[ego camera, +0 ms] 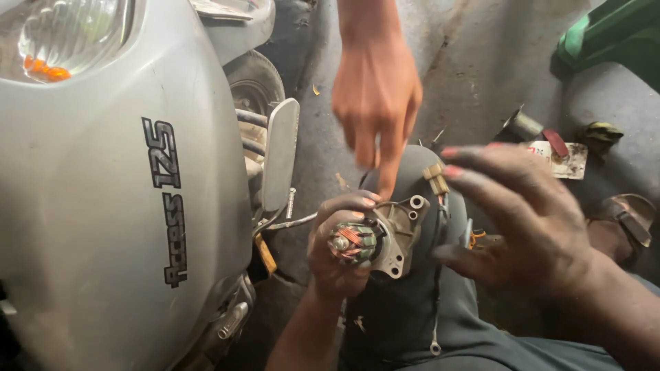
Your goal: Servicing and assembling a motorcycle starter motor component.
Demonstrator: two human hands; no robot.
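Over my lap, at six o'clock of the silver scooter body (103, 206), my left hand (337, 251) clasps the small motor part (375, 237); my right hand (529, 220) hangs spread at three o'clock. Another person's hand (377, 96) points from twelve; I judge a nudge could knock it loose.

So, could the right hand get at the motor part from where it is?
Probably yes. The right hand hovers open just beside the motor part, which the left hand holds up; only a thin wire hangs between, though another person's finger points from above.
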